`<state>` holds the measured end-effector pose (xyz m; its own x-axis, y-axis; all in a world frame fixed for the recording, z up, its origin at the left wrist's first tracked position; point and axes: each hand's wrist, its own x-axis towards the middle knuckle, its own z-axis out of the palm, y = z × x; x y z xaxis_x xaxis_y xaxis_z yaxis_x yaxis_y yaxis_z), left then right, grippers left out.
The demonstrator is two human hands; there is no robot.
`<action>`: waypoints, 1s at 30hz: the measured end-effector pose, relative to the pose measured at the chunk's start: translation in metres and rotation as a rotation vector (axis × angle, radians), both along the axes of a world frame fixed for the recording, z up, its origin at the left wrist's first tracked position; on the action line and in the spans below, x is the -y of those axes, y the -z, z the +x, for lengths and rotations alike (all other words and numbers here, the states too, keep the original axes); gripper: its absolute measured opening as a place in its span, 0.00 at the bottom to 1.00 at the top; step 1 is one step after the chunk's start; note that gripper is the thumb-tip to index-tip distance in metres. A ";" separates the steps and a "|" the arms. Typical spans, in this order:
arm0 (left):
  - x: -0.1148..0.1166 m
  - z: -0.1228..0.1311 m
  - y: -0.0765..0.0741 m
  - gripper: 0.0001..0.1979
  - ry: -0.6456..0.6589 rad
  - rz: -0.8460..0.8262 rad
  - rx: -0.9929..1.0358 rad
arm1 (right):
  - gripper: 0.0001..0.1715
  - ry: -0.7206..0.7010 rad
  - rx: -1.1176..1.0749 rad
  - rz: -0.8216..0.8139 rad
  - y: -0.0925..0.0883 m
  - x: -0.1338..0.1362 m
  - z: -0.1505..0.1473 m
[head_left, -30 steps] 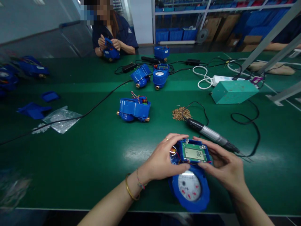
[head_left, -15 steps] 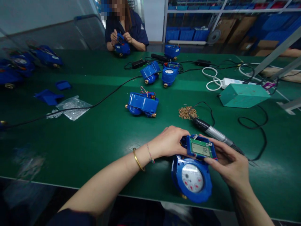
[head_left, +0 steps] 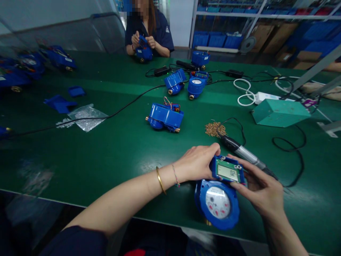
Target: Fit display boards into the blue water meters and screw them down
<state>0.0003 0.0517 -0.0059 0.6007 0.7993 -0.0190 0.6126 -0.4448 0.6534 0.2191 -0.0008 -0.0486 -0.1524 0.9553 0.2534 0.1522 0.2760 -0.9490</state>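
A blue water meter (head_left: 234, 213) with a round white dial stands near the table's front edge, dial facing me. At its top sits a display module (head_left: 227, 171), a green circuit board with a lit LCD in a blue frame. My left hand (head_left: 199, 161) is closed on the module's left side, fingers on its upper corner. My right hand (head_left: 266, 192) grips the module's right side between thumb and fingers; some fingertips are hidden behind it. Just beyond my right hand lies an electric screwdriver (head_left: 247, 155), its black end beside a pile of small brass screws (head_left: 214, 129).
Another blue meter (head_left: 165, 117) with loose wires lies mid-table. A teal metal box (head_left: 281, 112) and black cables occupy the right. A clear plastic bag (head_left: 89, 117) and blue covers (head_left: 60, 104) lie left. Across the table a co-worker (head_left: 149, 32) holds a blue meter.
My view has shifted slightly, so the table things appear farther right. My left hand's fingers have risen at the module's upper left corner. Both hands stay on the module.
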 end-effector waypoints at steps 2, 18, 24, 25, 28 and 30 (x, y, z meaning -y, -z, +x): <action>0.001 -0.002 0.002 0.23 -0.013 -0.041 0.060 | 0.29 -0.021 0.014 0.015 -0.001 -0.001 0.000; 0.001 -0.014 0.016 0.21 0.119 -0.060 0.255 | 0.31 -0.091 0.133 0.102 -0.001 0.000 0.008; 0.010 -0.018 0.020 0.21 0.043 -0.069 0.320 | 0.32 -0.125 0.214 0.142 0.001 0.001 0.010; 0.008 -0.022 0.019 0.23 0.065 -0.110 0.329 | 0.32 -0.133 0.234 0.158 0.001 0.001 0.011; 0.003 -0.036 0.014 0.32 0.213 -0.274 0.366 | 0.33 -0.142 0.290 0.192 0.001 0.000 0.011; 0.004 -0.040 0.011 0.40 0.251 -0.314 0.406 | 0.32 -0.135 0.291 0.208 0.001 0.000 0.011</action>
